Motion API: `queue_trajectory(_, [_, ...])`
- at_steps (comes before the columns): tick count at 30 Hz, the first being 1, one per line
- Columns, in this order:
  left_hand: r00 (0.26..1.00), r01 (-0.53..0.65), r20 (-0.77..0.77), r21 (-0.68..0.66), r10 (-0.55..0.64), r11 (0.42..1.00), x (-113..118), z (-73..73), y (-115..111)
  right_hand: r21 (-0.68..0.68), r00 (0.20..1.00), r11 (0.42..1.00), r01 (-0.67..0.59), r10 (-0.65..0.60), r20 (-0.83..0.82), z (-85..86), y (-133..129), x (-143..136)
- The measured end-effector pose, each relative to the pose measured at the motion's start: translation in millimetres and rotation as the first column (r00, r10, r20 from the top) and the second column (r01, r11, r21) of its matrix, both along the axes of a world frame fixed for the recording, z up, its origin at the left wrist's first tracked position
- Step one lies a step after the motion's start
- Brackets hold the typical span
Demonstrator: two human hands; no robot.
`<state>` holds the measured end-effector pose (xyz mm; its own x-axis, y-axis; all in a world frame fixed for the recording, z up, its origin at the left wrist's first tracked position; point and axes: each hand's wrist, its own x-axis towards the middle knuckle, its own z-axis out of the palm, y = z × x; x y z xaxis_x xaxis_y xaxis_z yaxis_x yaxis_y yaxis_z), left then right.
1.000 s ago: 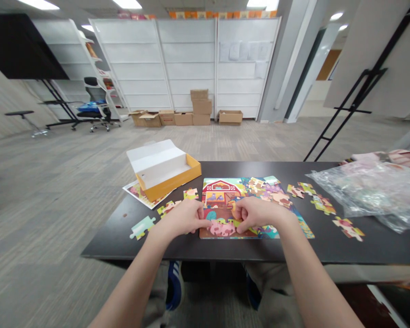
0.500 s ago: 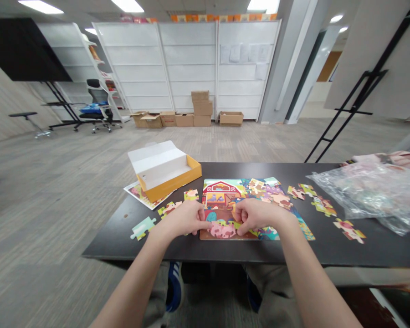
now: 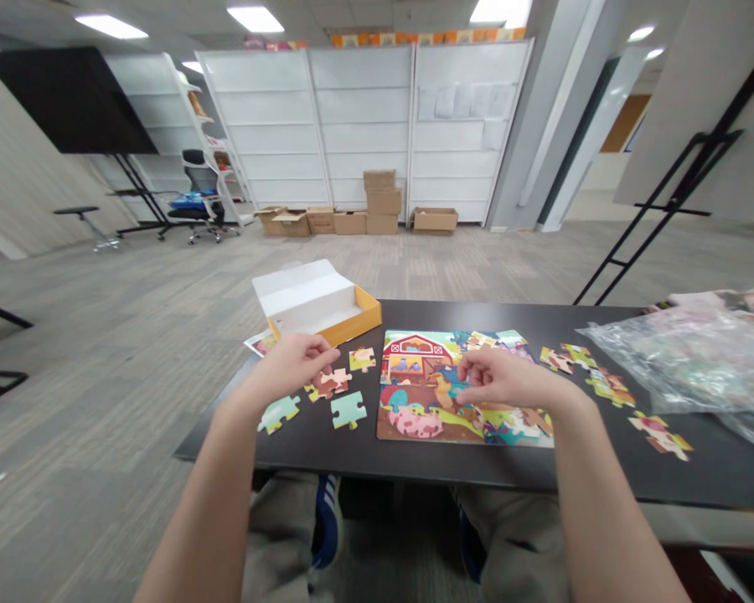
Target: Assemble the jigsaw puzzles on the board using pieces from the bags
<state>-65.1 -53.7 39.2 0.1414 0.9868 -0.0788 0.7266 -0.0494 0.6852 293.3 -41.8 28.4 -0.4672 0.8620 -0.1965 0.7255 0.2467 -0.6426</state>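
A colourful farm puzzle [image 3: 415, 394] lies on the black table [image 3: 415, 465], with a red barn and a pink pig on its left part. My right hand [image 3: 487, 377] hovers over the middle of it, fingers curled but apart, holding nothing. Over the loose pieces left of the puzzle is my left hand [image 3: 298, 362], its fingers loosely bent and nothing visible in them. Beneath and beside it lie a brown-and-pink piece [image 3: 330, 383], a pale green piece [image 3: 348, 409], another green piece [image 3: 280, 414] and a yellowish piece [image 3: 362, 359].
An open yellow box [image 3: 352, 322] stands at the back left on a printed sheet [image 3: 257, 342]. More loose pieces [image 3: 609, 387] lie right of the puzzle, beside a clear plastic bag [image 3: 704, 356]. Past the table are cardboard boxes [image 3: 382, 203] and an office chair [image 3: 198, 188].
Both hands have come away from the pig area: my left hand moved left and up, my right hand a little right and up. The view has shifted slightly left.
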Motion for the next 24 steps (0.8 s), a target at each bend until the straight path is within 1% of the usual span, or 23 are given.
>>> queue_trajectory(2, [0.999,-0.004,-0.041,0.004,0.004,1.000,-12,1.6,1,0.049,0.998,0.997,0.066,-0.065,-0.011,-0.7,3,11])
queue_trajectory(4, [0.989,0.007,-0.149,0.034,-0.002,0.999,-15,-0.9,3,0.094,0.994,0.989,0.111,-0.110,-0.019,-2.1,5,20])
queue_trajectory(7, [0.938,0.040,-0.345,0.144,0.013,0.989,-7,-9.1,10,0.124,0.987,0.979,0.160,-0.156,-0.042,-2.3,5,29])
queue_trajectory(9, [0.912,0.066,-0.409,0.178,0.013,0.982,3,-15.6,15,0.141,0.980,0.971,0.196,-0.188,-0.064,-2.0,4,33])
queue_trajectory(12, [0.897,0.071,-0.442,0.121,-0.011,0.990,14,-25.5,23,0.188,0.967,0.950,0.251,-0.237,-0.091,-3.6,4,37])
queue_trajectory(14, [0.895,0.064,-0.447,0.085,-0.020,0.994,18,-32.1,29,0.227,0.955,0.929,0.292,-0.272,-0.115,-6.0,6,41])
queue_trajectory(18, [0.893,0.078,-0.449,0.085,-0.032,0.993,18,-43.9,41,0.278,0.942,0.902,0.331,-0.299,-0.154,-10.2,8,46])
queue_trajectory(21, [0.896,0.070,-0.443,0.093,-0.022,0.993,18,-48.9,50,0.274,0.944,0.906,0.323,-0.288,-0.162,-11.9,8,47])
queue_trajectory(24, [0.908,0.063,-0.417,0.032,-0.044,0.998,17,-50.8,58,0.243,0.948,0.921,0.304,-0.268,-0.171,-13.2,8,45])
